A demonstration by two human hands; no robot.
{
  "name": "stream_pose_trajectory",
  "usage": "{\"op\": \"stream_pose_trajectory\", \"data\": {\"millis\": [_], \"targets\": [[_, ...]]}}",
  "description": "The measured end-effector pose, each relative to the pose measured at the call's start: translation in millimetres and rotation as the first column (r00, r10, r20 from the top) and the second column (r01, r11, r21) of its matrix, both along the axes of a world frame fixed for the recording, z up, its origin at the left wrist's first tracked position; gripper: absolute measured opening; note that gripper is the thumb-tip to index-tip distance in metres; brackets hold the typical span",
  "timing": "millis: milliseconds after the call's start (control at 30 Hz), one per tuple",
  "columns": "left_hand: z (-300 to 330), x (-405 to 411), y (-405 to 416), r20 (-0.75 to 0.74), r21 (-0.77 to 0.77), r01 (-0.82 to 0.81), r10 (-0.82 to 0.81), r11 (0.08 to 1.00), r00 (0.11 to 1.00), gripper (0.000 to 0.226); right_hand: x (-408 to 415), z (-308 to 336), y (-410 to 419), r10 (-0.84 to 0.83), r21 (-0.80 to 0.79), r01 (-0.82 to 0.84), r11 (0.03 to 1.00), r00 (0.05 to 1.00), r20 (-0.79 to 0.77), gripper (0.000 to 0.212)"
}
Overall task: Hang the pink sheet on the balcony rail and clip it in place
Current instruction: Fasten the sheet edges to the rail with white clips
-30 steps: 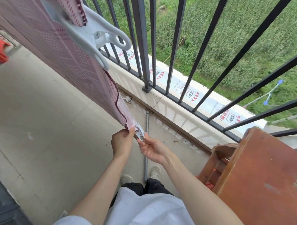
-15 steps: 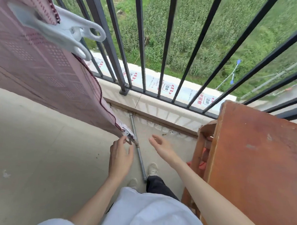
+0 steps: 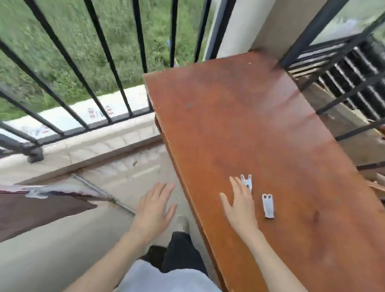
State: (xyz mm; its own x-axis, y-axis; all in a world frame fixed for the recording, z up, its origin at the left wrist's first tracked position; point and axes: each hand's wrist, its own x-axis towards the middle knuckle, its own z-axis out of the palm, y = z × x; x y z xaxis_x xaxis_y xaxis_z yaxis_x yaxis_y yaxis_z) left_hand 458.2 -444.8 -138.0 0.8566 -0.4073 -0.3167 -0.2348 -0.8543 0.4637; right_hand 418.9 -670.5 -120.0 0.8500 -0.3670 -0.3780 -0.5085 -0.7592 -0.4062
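Head view: the right hand is stretched flat over the brown table, fingers spread and holding nothing, its fingertips just beside the nearer of two pale clips. That near clip lies partly under the fingertips; the second clip lies just beside it, further right. The left hand hangs open and empty above the floor, well apart from the right.

The pink sheet is seen at the lower left edge, its corner drooping towards the floor, with a pale clip apparently fixed on its upper hem. The balcony rail runs behind it.

The step in hand is judged to be the fetching of another clip. It would be done best if the near clip were pinched by its handle end between thumb and forefinger, so that the jaws can be squeezed open at once when it is carried back. The free hand could be used to pull the hem taut beforehand.

Much is left unclear. The frame is blurred by motion, so the clips' shape and the fabric's pattern cannot be made out. Only a corner of the sheet is visible, and where it meets the rail is cut off. Whether the fingertips actually touch the near clip cannot be told.
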Motion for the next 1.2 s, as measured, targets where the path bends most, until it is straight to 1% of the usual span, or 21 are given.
{"op": "stream_pose_trajectory", "data": {"millis": [133,200,267,367,433,467,500,567,633,733,767,833,900,933,1000,1100,1200], "targets": [[0,-3,-63,-0.052,-0.015,0.224,-0.225,0.974,0.973,0.056,-41,-4,-52,-0.211,-0.075,0.210,0.975,0.978,-0.004,0.050],[-2,-1,-99,-0.079,-0.038,0.298,-0.300,0.954,0.951,0.056,-50,-9,-72,-0.278,-0.096,0.278,0.956,0.960,0.013,0.047],[-7,4,-136,-0.064,-0.048,0.367,-0.369,0.929,0.927,0.057,-53,-17,-88,-0.329,-0.089,0.331,0.939,0.943,0.042,0.045],[-16,13,-185,0.005,0.018,0.484,-0.484,0.875,0.875,0.065,-51,-30,-105,-0.350,-0.057,0.353,0.934,0.935,0.048,0.047],[-23,18,-207,0.056,0.091,0.574,-0.580,0.813,0.813,0.076,-49,-37,-114,-0.362,-0.016,0.363,0.931,0.930,0.060,0.048],[-25,20,-215,0.071,0.121,0.619,-0.629,0.776,0.774,0.077,-48,-38,-118,-0.367,0.005,0.368,0.930,0.928,0.066,0.048],[-26,21,-220,0.075,0.132,0.651,-0.662,0.748,0.746,0.072,-48,-39,-121,-0.373,0.026,0.372,0.928,0.925,0.067,0.048],[-24,23,-223,0.127,0.093,0.650,-0.656,0.755,0.744,0.055,-49,-38,-125,-0.385,0.081,0.380,0.922,0.921,0.059,0.052],[-21,24,-218,0.192,0.043,0.588,-0.584,0.808,0.789,0.037,-50,-36,-125,-0.373,0.151,0.363,0.920,0.927,0.044,0.058],[-15,22,-202,0.208,-0.018,0.458,-0.445,0.889,0.871,0.018,-47,-30,-119,-0.346,0.247,0.332,0.910,0.938,0.015,0.063],[-13,21,-196,0.195,-0.055,0.384,-0.367,0.922,0.910,0.016,-44,-27,-115,-0.339,0.283,0.324,0.903,0.941,0.008,0.064],[-7,18,-182,0.153,-0.109,0.217,-0.200,0.970,0.968,0.019,-35,-17,-105,-0.330,0.366,0.309,0.878,0.944,-0.005,0.065],[3,12,-162,0.067,-0.193,0.013,0.000,0.981,0.998,0.019,-25,-5,-89,-0.294,0.444,0.266,0.856,0.956,-0.005,0.062],[8,8,-149,-0.001,-0.250,-0.111,0.115,0.962,0.993,0.015,-20,2,-77,-0.263,0.475,0.228,0.850,0.965,0.009,0.059],[20,-1,-118,-0.104,-0.315,-0.325,0.308,0.892,0.946,0.009,-8,17,-48,-0.196,0.531,0.139,0.836,0.979,0.053,0.052],[36,-12,-52,-0.135,-0.355,-0.492,0.477,0.795,0.868,0.014,12,36,15,-0.065,0.602,-0.003,0.799,0.994,0.092,0.046],[62,-20,33,-0.184,-0.457,-0.633,0.630,0.625,0.755,0.017,31,56,96,0.074,0.714,-0.134,0.687,0.991,0.115,0.040]]}}
